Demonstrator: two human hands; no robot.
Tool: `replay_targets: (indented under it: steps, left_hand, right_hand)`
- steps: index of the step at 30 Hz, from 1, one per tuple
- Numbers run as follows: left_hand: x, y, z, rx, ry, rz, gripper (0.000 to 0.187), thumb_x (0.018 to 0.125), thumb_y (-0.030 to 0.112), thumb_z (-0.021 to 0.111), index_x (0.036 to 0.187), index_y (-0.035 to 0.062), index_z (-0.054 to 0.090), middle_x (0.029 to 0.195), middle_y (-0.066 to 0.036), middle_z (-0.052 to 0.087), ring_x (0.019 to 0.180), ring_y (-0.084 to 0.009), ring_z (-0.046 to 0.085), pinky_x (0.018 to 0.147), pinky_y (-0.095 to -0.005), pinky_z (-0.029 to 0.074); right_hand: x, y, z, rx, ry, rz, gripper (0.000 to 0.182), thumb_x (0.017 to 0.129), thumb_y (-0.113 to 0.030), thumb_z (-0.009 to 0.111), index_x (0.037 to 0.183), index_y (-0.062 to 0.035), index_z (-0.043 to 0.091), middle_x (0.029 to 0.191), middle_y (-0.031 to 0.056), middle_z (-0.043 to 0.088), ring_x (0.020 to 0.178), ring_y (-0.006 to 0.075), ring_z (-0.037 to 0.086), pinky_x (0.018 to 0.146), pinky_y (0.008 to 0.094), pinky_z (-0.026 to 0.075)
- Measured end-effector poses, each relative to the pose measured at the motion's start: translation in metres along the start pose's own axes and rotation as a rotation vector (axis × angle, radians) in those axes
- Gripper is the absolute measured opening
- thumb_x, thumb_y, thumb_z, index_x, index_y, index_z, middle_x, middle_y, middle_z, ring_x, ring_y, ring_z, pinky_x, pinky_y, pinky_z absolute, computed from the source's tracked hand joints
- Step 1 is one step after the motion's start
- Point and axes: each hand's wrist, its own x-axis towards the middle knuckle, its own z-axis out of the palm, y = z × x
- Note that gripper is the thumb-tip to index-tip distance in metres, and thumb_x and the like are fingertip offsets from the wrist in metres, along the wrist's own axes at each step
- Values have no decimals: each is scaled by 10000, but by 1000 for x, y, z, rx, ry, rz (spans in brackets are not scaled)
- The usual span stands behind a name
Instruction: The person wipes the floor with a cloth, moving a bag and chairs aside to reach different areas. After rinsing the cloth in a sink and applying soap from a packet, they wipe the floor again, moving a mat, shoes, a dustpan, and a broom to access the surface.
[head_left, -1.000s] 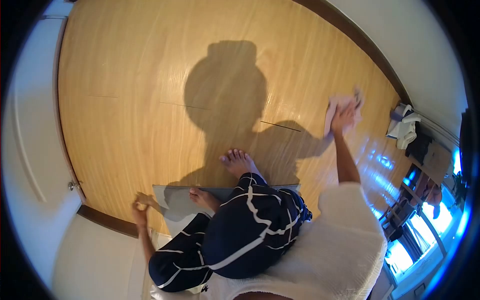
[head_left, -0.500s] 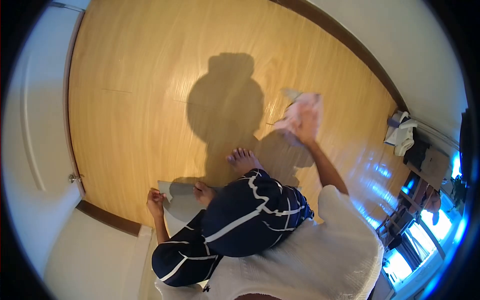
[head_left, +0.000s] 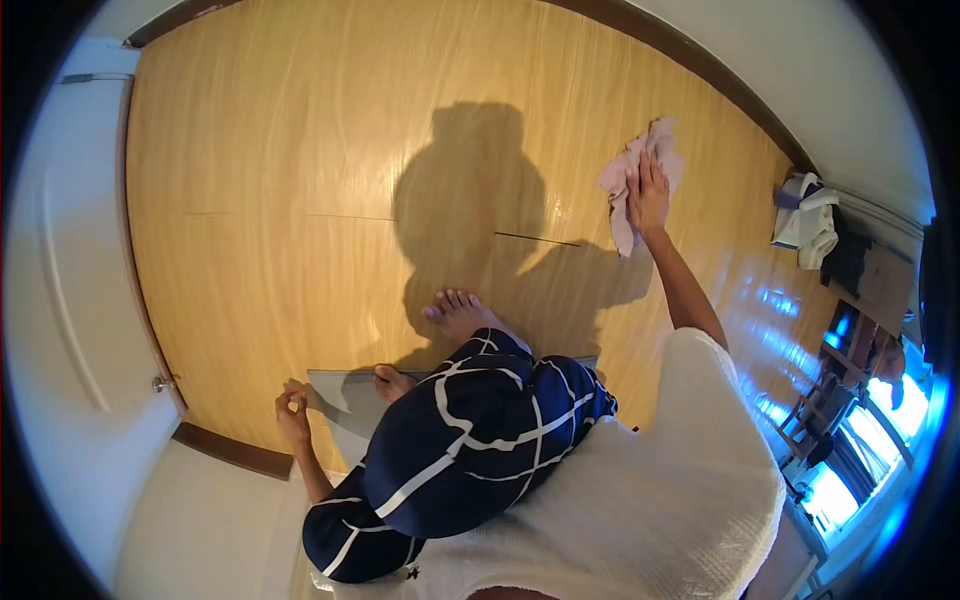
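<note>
A crumpled pale pink cloth [head_left: 625, 185] lies on the wooden floor at the upper right. My right hand [head_left: 650, 200] rests on it with straight fingers lying flat, pressing it from above. Low on the left, my left hand [head_left: 292, 415] is held beside the corner of a grey mat [head_left: 345, 395]. Its fingers are curled in toward the thumb, and nothing shows between them. My bare feet [head_left: 462, 312] show in front of my dark trousers with white lines, one on the wood and one at the mat.
A white door [head_left: 70, 260] with a metal knob stands at the left. Dark skirting [head_left: 700, 75] runs along the wall at the upper right. White items [head_left: 808, 225] are piled by that wall, with furniture and bright windows farther down. A dark seam [head_left: 535, 238] crosses the floor.
My right hand and the cloth have moved up and to the right across the floor, and the cloth is more spread out. My left hand has shifted slightly, staying curled.
</note>
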Motion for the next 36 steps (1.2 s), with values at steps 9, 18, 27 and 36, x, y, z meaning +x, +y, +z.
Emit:
replay_targets:
  steps: [9,18,27,36]
  left_hand:
    - [-12,26,-9,18,48,1,217,787,147,649,962,32,591,981,-106,558,976,-260,529,865,-360,406]
    - [-18,10,-15,-52,32,-30,195,799,134,634,971,52,598,1002,-79,571,972,-233,527,832,-349,413]
    - [-21,23,-23,-53,6,-70,218,823,214,628,986,71,606,1004,-44,581,968,-196,516,710,-322,402]
    - [-26,17,-19,-57,7,-36,217,821,203,626,990,70,602,1014,-49,573,969,-197,514,746,-307,404]
  right_hand:
    - [-4,12,-6,-74,17,-164,326,851,-198,506,1123,-33,574,1303,110,443,1132,281,462,943,429,353]
    - [12,1,-25,-122,-55,-216,178,703,-52,593,880,-32,609,1050,102,537,865,295,571,702,396,479]
    - [56,-3,-27,-219,-78,-191,94,752,-17,507,845,-14,517,889,148,557,790,334,585,629,429,480]
    - [71,7,-19,-338,-43,-197,148,743,-14,509,887,-24,544,932,123,565,845,272,607,629,392,512]
